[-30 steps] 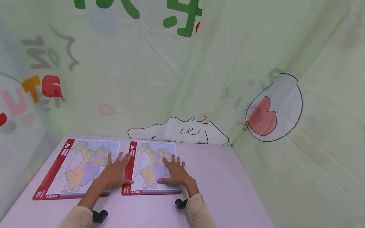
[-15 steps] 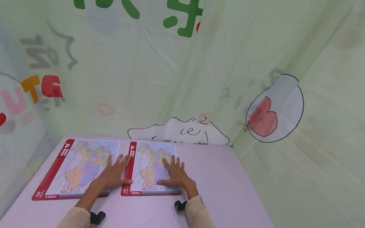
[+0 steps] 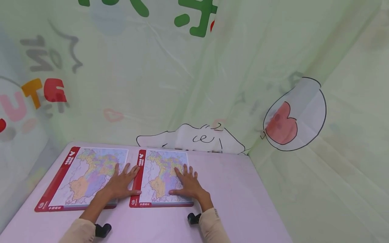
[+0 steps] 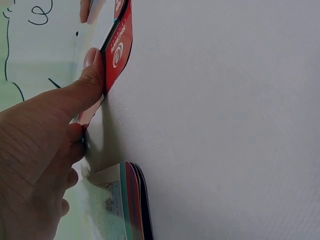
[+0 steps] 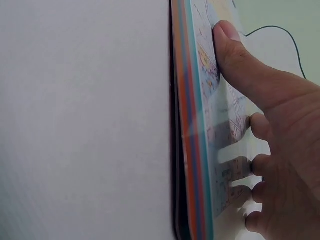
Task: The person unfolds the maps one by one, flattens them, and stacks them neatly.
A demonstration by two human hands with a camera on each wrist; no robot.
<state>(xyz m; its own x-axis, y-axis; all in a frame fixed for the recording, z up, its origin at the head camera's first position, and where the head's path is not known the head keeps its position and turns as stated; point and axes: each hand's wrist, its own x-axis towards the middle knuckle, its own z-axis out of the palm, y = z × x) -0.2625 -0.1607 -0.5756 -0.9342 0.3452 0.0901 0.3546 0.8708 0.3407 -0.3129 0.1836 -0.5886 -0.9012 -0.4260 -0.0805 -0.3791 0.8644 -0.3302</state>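
Two red-edged map boards lie side by side: a larger left map board (image 3: 80,187) and a narrower right map board (image 3: 156,187). My left hand (image 3: 121,184) reaches over the right part of the left board, its thumb and fingertips at the red left edge of the right board. In the left wrist view the left thumb (image 4: 90,85) lies along that red edge. My right hand (image 3: 189,185) rests spread over the right side of the right board. In the right wrist view the right thumb (image 5: 232,47) touches the map face, above the board's striped layered edge.
Both boards lie on a pale pink table (image 3: 234,199). A light green printed curtain (image 3: 170,84) rises behind the table and along its sides. A black device (image 3: 103,230) sits at the left wrist, another black device (image 3: 193,218) at the right.
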